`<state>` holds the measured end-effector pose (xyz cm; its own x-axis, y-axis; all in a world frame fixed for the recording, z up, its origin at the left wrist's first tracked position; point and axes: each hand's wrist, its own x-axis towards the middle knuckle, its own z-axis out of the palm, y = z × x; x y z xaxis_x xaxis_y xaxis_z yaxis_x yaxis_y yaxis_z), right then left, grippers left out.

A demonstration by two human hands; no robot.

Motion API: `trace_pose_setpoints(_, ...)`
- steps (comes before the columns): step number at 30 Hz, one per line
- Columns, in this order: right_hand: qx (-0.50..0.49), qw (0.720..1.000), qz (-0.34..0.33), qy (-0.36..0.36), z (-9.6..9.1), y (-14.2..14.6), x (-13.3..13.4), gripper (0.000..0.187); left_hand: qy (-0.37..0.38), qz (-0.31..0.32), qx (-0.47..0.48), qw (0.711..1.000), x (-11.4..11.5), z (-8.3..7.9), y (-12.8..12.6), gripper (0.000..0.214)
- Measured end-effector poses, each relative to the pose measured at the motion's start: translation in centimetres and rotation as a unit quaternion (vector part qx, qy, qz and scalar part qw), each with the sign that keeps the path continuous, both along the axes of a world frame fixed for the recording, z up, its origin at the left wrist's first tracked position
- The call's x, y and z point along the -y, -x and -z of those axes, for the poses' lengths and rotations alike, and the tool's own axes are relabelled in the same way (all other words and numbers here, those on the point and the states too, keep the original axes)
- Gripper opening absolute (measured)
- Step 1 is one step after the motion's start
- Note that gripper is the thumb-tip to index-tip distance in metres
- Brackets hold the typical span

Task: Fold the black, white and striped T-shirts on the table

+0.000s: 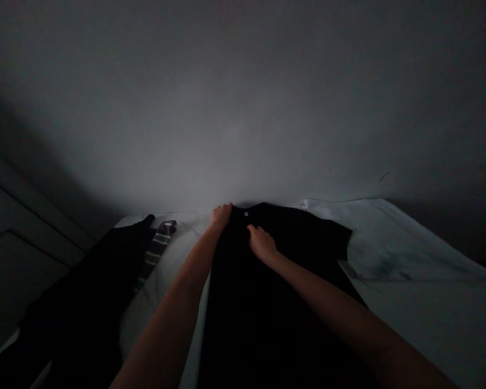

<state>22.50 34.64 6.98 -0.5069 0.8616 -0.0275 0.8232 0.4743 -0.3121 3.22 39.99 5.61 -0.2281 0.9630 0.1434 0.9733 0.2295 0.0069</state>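
Observation:
A black T-shirt lies spread over a pale bed, its collar toward the wall and a small light label inside the neck. My left hand is closed on the shirt's left shoulder, beside the collar. Below the neckline, my right hand has its fingers curled against the front and appears to pinch the cloth. The right sleeve lies stretched out to the side; no left sleeve shows past my left arm. Darkness hides most folds in the fabric.
Another dark garment lies at the left, with a striped cloth piece beside it. A pale pillow rests at the right on the white sheet. A grey wall rises behind the bed; a panelled door or cabinet stands left.

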Motion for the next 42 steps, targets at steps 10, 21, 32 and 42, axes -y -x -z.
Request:
trace_pose_setpoints(10,0.000,1.000,0.022,0.014,0.4,-0.9,0.4,0.039,-0.074,0.046,0.040,0.995,2.4,4.3,1.3,0.034)
trace_pose_setpoints(21,-0.001,0.991,0.118,-0.064,-0.6,-0.5,-4.1,0.040,-0.056,0.037,0.036,0.997,3.6,4.2,0.9,0.048)
trace_pose_setpoints(32,0.020,0.992,0.111,0.064,0.4,-1.4,-6.9,0.021,0.011,0.019,0.050,0.999,4.1,3.0,0.3,0.053)
trace_pose_setpoints(42,-0.076,0.963,-0.244,-0.080,0.6,-3.2,4.3,0.044,0.045,0.006,0.036,0.998,8.6,1.2,-2.6,0.051)
